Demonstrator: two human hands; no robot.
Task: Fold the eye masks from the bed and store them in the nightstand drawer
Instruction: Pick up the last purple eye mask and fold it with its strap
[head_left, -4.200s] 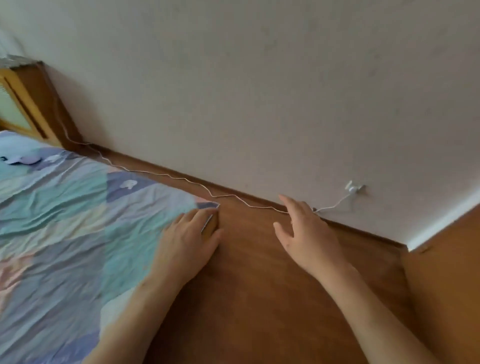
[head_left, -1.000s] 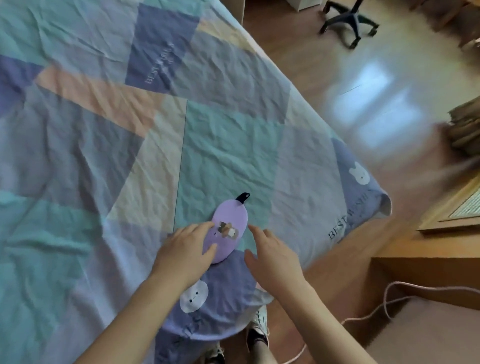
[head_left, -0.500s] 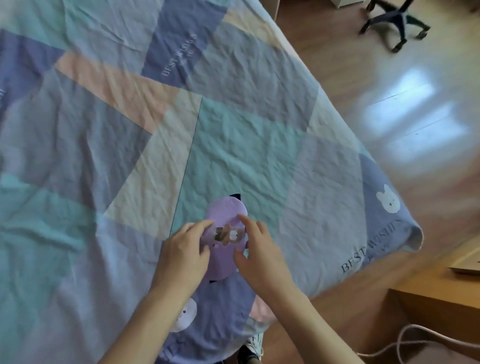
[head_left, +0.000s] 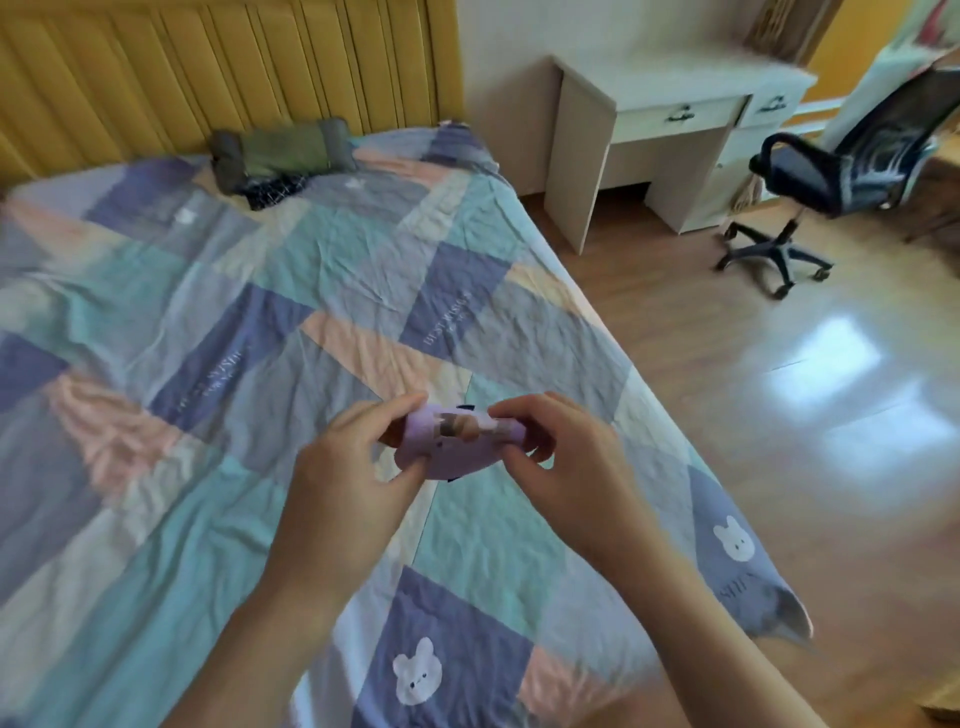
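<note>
A lilac eye mask (head_left: 451, 450) with a small brown bear patch and a black strap is held up above the patchwork bed cover (head_left: 260, 322). My left hand (head_left: 348, 478) pinches its left end between thumb and fingers. My right hand (head_left: 561, 457) pinches its right end. The mask looks doubled over along its top edge, and its lower part hangs between my hands. The nightstand and its drawer are out of view.
A grey-green pillow (head_left: 280, 153) lies at the yellow padded headboard (head_left: 218, 67). Right of the bed stand a white desk with drawers (head_left: 670, 114) and a black office chair (head_left: 831, 187) on a glossy wooden floor (head_left: 805, 389).
Both hands have lifted the lilac mask off the cover, where it lay flat a second ago. My view has swung up towards the headboard and desk.
</note>
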